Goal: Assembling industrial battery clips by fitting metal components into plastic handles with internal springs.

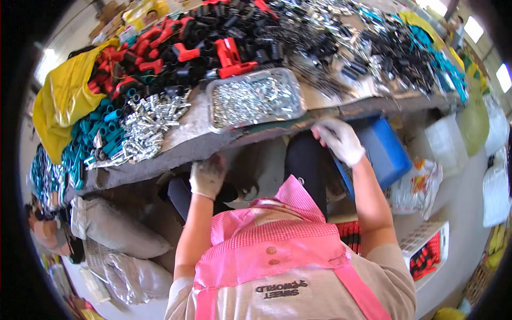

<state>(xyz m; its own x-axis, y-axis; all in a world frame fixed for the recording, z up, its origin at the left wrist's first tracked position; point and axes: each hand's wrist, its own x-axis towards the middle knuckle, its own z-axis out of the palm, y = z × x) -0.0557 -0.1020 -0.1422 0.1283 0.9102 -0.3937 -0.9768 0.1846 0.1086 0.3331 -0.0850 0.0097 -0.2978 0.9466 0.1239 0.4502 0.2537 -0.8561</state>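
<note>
My left hand (208,177), in a white glove with dark, soiled fingers, is just below the front edge of the workbench (197,143). Its fingers are dim and blurred, so what they do cannot be made out. My right hand (340,140), also in a white glove, hovers in front of the bench edge beside a blue bin (392,152). Its fingers curl inward, and anything between them is hidden. Between and beyond both hands, a clear plastic tray (212,118) full of small shiny metal parts stands at the bench edge.
Piled on the bench are red tool housings (228,52), silver metal sleeves (154,125), teal parts (109,133) and thin dark rods (314,77). Yellow cloth (66,101) drapes the left end. Sacks (120,226) lie lower left; a white crate (444,240) with red parts stands lower right.
</note>
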